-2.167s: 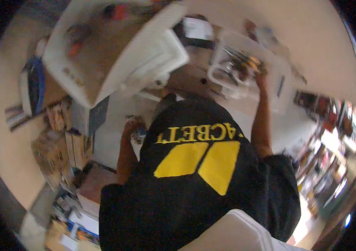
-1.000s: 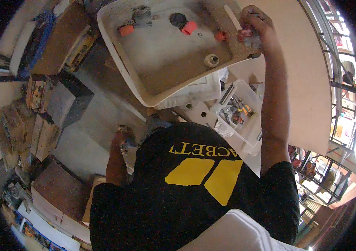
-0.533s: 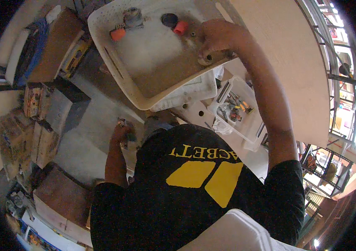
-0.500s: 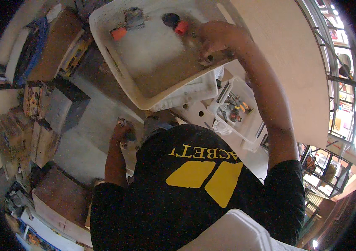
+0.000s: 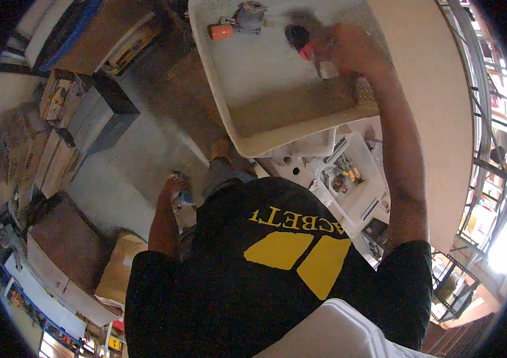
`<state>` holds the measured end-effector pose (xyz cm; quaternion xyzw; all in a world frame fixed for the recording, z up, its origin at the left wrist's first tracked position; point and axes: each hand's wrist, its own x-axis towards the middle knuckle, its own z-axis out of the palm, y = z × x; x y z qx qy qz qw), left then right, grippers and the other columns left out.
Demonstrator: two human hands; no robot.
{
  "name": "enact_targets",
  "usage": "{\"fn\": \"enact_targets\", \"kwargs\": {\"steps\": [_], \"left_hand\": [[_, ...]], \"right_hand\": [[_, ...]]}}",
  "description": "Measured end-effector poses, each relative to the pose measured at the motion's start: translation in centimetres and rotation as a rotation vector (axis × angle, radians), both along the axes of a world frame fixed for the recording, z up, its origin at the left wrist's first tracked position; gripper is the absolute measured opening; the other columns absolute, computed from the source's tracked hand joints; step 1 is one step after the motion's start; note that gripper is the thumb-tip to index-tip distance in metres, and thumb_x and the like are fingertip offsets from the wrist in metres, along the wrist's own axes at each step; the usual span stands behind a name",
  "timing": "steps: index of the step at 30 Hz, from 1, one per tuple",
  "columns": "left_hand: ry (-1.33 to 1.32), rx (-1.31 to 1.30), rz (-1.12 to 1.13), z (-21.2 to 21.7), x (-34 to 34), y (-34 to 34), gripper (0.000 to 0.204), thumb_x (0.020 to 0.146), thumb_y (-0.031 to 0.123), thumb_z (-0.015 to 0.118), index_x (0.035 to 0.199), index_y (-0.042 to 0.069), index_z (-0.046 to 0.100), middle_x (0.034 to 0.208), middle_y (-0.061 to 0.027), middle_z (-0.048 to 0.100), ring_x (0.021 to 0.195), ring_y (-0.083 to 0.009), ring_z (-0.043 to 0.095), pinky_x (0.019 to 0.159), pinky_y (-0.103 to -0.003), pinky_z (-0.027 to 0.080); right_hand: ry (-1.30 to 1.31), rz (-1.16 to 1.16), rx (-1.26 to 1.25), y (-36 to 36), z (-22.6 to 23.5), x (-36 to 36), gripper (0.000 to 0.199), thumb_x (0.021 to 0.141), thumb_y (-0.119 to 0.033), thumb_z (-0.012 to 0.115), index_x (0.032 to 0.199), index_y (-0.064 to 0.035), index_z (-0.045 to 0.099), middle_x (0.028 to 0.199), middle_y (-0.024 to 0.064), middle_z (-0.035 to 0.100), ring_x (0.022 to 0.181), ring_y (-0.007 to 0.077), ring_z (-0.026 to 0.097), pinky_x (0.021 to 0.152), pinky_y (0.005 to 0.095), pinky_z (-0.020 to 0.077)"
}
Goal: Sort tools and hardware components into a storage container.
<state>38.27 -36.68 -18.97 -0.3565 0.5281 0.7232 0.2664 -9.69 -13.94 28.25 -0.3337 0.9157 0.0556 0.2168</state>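
In my head view, my right hand (image 5: 352, 51) curls at a pale, blurred piece (image 5: 327, 70) inside the cream, rectangular plastic bin (image 5: 259, 77), gripped or not I cannot tell. My left hand (image 5: 171, 187) holds a small blue-and-grey object (image 5: 186, 197). A careless right-hand sweep could knock the round black piece (image 5: 296, 36) or red piece (image 5: 307, 52) just beside it.

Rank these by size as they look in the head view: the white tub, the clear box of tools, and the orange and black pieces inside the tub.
1. White tub
2. Clear box
3. Orange piece and black piece: too alike to rank.
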Motion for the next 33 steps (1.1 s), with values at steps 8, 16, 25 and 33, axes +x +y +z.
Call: {"fn": "enact_targets", "kwargs": {"steps": [8,16,25,33], "left_hand": [[-0.071,-0.358,-0.193,0.2,2.1,0.3,0.034,0.074,0.018,0.071,0.101,-0.001,0.062,0.092,-0.0120,0.065,0.079,-0.0237,0.063,0.070,-0.039,0.050],[-0.202,-0.272,-0.038,5.0,-5.3,-0.6,0.036,0.073,0.024,0.074,0.100,0.003,0.064,0.085,-0.0111,0.066,0.079,-0.0229,0.063,0.072,-0.037,0.051],[-0.012,-0.126,0.093,-10.3,2.7,-2.8,0.044,0.087,0.041,0.056,0.103,0.000,0.062,0.105,-0.0200,0.062,0.088,-0.0340,0.063,0.077,-0.042,0.051],[0.138,-1.013,-0.756,-7.8,3.4,-3.1,0.043,0.087,0.036,0.053,0.106,-0.002,0.061,0.101,-0.0189,0.064,0.089,-0.0312,0.063,0.078,-0.042,0.049]], "right_hand": [[0.022,0.054,-0.488,-9.5,-2.6,0.5,0.040,0.076,-0.030,0.070,0.098,0.0019,0.063,0.081,0.0175,0.063,0.080,0.0209,0.063,0.072,0.0358,0.0506],[-0.612,-0.358,-0.588,-4.9,-3.2,-1.6,0.041,0.079,-0.038,0.070,0.098,-0.0020,0.066,0.080,0.0090,0.064,0.074,0.0241,0.062,0.054,0.0373,0.0508],[-0.824,-0.702,-1.224,-0.3,4.3,2.6,0.041,0.088,-0.045,0.055,0.095,-0.0050,0.063,0.067,0.0066,0.064,0.049,0.0170,0.059,0.045,0.0290,0.0499],[-1.006,-0.531,-1.379,7.0,3.3,2.3,0.029,0.086,-0.032,0.060,0.093,-0.0033,0.063,0.068,0.0070,0.064,0.047,0.0153,0.057,0.041,0.0268,0.0467]]}}
